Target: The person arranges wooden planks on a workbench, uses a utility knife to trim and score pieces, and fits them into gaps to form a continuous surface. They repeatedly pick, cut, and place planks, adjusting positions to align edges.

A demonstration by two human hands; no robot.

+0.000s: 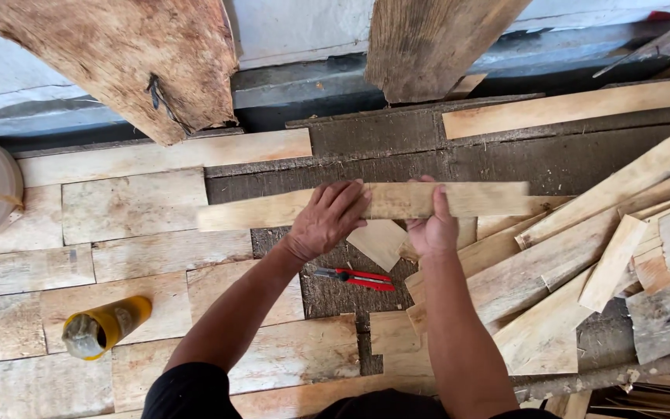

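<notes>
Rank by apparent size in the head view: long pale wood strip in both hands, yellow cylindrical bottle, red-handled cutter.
1. Long pale wood strip
2. Yellow cylindrical bottle
3. Red-handled cutter, slightly shorter and far thinner than the bottle.

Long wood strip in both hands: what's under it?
Under the long wood strip, held by left hand and right hand: dark rough board, a small pale offcut, and nearer, a red utility knife. The surface directly beneath is covered.

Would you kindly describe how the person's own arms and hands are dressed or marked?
Both forearms are bare. The left hand and right hand wear no gloves, and no rings or watch show. Dark clothing appears at the bottom edge, by the left upper arm.
</notes>
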